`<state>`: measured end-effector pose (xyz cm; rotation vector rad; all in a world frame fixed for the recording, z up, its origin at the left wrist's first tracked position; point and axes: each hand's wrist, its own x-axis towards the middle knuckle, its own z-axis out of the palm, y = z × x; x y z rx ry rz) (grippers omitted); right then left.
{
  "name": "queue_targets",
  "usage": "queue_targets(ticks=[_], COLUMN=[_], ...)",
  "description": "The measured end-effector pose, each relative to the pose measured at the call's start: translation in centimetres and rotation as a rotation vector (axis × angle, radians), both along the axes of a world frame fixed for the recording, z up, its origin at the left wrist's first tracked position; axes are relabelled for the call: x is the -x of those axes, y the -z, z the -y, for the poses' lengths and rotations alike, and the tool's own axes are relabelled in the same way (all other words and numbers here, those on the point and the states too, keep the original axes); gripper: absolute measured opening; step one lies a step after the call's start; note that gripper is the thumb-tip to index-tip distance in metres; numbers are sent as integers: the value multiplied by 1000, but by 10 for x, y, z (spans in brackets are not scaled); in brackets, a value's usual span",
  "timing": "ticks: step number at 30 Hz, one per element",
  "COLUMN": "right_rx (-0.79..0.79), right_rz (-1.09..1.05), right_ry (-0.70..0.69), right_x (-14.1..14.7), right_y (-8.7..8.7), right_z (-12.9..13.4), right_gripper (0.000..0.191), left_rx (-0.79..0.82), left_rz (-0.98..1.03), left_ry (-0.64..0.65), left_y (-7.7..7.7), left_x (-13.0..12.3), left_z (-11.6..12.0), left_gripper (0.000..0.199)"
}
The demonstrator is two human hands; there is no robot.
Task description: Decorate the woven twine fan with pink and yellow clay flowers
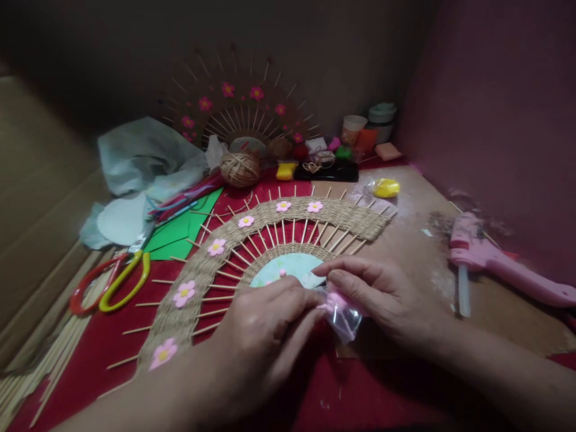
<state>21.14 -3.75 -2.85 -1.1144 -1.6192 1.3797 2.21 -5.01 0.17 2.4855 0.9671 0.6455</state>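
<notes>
Between my two hands is a small clear plastic packet with pink clay (338, 305) inside. My left hand (265, 327) pinches the packet's left side, its fingers curled together. From the right, my right hand (382, 294) grips the same packet with thumb and fingers. Just beyond them lies a woven fan (254, 223) of twine and thin sticks, its band carrying several pink clay flowers (184, 294) with yellow centres. A pale blue half-round piece (288, 267) at the fan's middle is partly hidden behind my hands, with a small pink ball (282, 273) on it.
Scissors (123, 279) and loose sticks (58, 354) lie at left. A pink glue gun (499, 261) rests at right on brown board (414, 240). Behind are a twine ball (240, 168), a yellow clay packet (386, 188), a black tray (326, 170) and another flowered fan (243, 96).
</notes>
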Motion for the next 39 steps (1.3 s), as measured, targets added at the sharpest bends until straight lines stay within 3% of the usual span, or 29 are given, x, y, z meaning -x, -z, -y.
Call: queue_targets(ticks=[11, 19, 21, 23, 26, 28, 30, 34, 39], right_rx=[-139, -221, -226, -220, -212, -204, -179, -92, -8], right_rz=[58, 88, 87, 94, 105, 108, 105, 65, 19], right_ry=[39, -2, -20, -38, -33, -10, 5, -2, 17], right_x=[8, 10, 8, 7, 5, 4, 3, 2, 1], right_y=[1, 2, 2, 0, -3, -4, -4, -3, -3], right_z=[2, 5, 5, 4, 3, 2, 1, 2, 0], right_gripper=[20, 16, 16, 16, 16, 17, 17, 19, 18], left_rx=[-262, -304, -216, -26, 496, 811, 1017, 1190, 1216], left_rz=[-68, -76, -22, 34, 197, 407, 559, 641, 695], left_ry=[-77, -40, -12, -24, -115, -155, -170, -161, -103], left_y=[15, 25, 18, 8, -7, -11, -9, 0, 4], left_x=[-4, -2, -2, 0, 7, 13, 17, 15, 11], left_z=[5, 5, 4, 2, -2, -6, -11, -18, -19], left_gripper=[13, 12, 12, 11, 18, 20, 20, 15, 17])
